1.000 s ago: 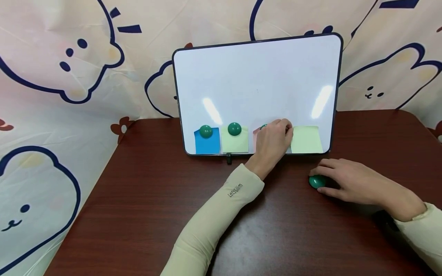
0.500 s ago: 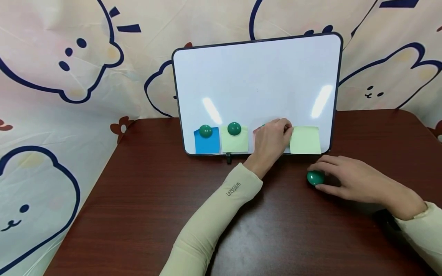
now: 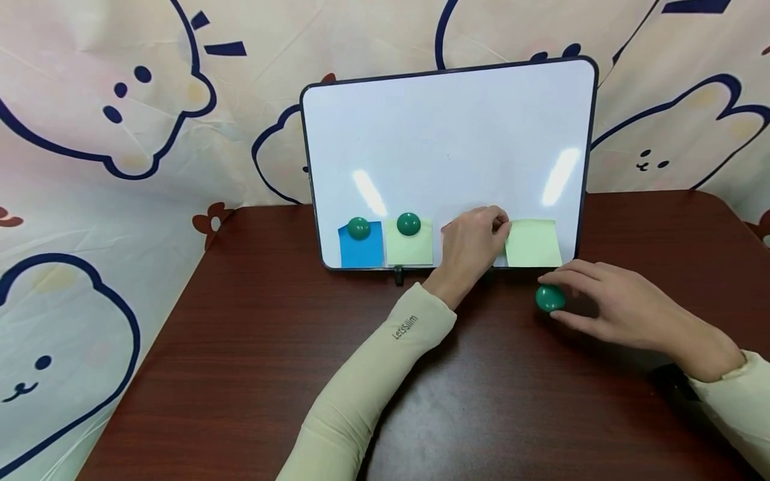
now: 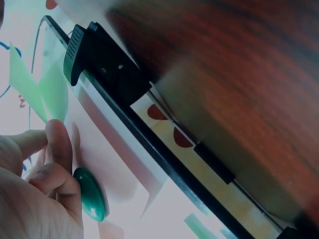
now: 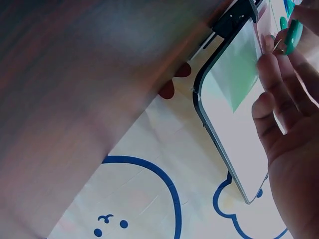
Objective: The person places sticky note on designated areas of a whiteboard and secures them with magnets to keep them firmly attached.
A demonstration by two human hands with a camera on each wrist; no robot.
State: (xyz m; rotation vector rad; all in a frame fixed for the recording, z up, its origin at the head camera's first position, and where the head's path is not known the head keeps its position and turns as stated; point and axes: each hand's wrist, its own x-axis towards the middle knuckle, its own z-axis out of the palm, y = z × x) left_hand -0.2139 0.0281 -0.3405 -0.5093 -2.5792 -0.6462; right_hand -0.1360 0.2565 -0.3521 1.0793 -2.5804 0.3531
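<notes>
In the head view, my left hand [image 3: 472,240] is at the whiteboard's lower edge, pinching the left edge of a light green sticky note [image 3: 534,243]. The left wrist view has that note [image 4: 35,89] bent up between thumb and finger. Beside those fingers a green round magnet [image 4: 90,194] sits on a pink sticky note [image 4: 117,169], mostly hidden from the head camera. My right hand [image 3: 631,307] holds another green magnet [image 3: 550,298] between thumb and fingertips, below the board's lower right corner. From the right wrist, this magnet [image 5: 295,36] appears tilted at the fingertips.
The whiteboard [image 3: 448,147] leans upright at the back of the brown table [image 3: 240,374]. On its left, green magnets sit on a blue note [image 3: 361,250] and a light green note [image 3: 409,250]. A black clip foot [image 3: 399,276] juts from the lower edge. Behind hangs a patterned cloth [image 3: 373,33].
My right hand has moved up toward the board, carrying the magnet. The left hand stays almost still, while the right note's edges have shifted slightly.
</notes>
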